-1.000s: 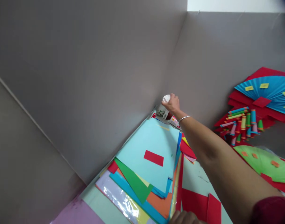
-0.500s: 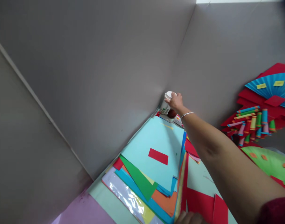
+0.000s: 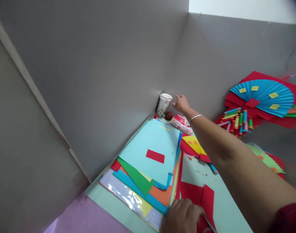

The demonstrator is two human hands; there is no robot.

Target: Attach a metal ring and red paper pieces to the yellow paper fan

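Observation:
My right hand [image 3: 181, 104] is stretched toward the wall corner, fingers apart and holding nothing. Just left of it, with a small gap, a white lidded cup [image 3: 163, 105] stands against the grey wall. A dark red round object [image 3: 168, 116] sits beside the cup's base, and a red-and-white soft packet [image 3: 182, 124] lies below my hand. At the bottom edge, my left hand [image 3: 183, 216] has curled fingers over red paper [image 3: 192, 191]. A thin metal blade [image 3: 209, 223], apparently of scissors, sticks out by its fingertips; the rest of the tool is mostly hidden.
Stacked coloured sheets [image 3: 150, 145] cover the table's left part, with a small red strip [image 3: 155, 156] on top. Grey panels [image 3: 101, 81] close off the left and back. A blue paper fan [image 3: 264, 94], rolled paper tubes [image 3: 237, 121] and a yellow fan [image 3: 194, 144] lie rightward.
My right hand has let go of the white cup, which now stands in the corner, and has drawn slightly away. My left hand has come further into view. The camera view has shifted right.

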